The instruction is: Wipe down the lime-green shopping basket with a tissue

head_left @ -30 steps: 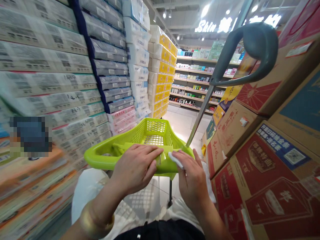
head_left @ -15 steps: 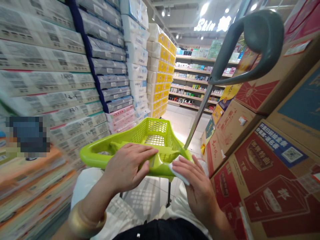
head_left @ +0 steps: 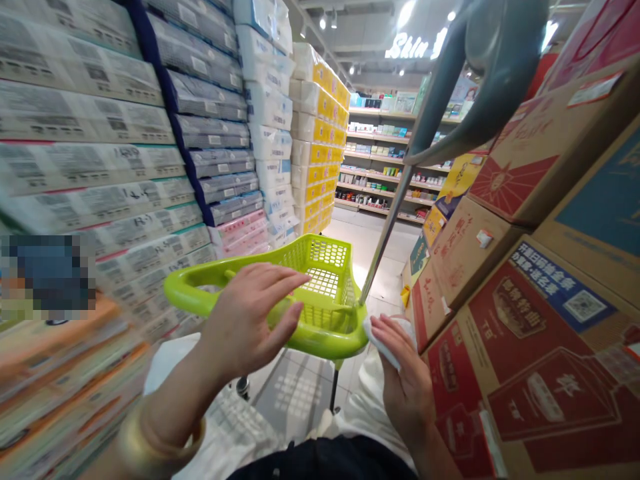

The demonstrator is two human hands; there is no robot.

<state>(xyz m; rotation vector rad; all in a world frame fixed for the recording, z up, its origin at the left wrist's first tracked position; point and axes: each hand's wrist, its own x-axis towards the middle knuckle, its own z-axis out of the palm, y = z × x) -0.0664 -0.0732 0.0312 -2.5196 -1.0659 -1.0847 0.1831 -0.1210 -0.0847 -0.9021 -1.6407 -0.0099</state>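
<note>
A lime-green shopping basket on wheels [head_left: 320, 348] stands before me, its perforated inside bare. My left hand [head_left: 253, 313] is over the basket's near left rim, fingers stretched and thumb apart; whether the palm touches the plastic I cannot tell. A gold-coloured bangle [head_left: 160, 437] circles that wrist. My right hand [head_left: 407, 387] is just right of the near right corner, with its fingers folded over a white cloth [head_left: 384, 348] that looks soft and crumpled. A metal pole [head_left: 386, 233] rises beside the basket's right side to a grey looped handle [head_left: 517, 100].
Tall stacks of wrapped paper packs [head_left: 90, 160] line the left, with yellow-and-white packs [head_left: 320, 157] beyond. Cardboard cartons [head_left: 530, 347] are piled close on the right. Shelves of small goods [head_left: 380, 157] stand ahead across the tiled floor. A pixelated patch covers something at left.
My right hand has moved right with the cloth, away from the basket's rim. The pole and grey handle have shifted left in view. My left hand's fingers have lifted and straightened slightly.
</note>
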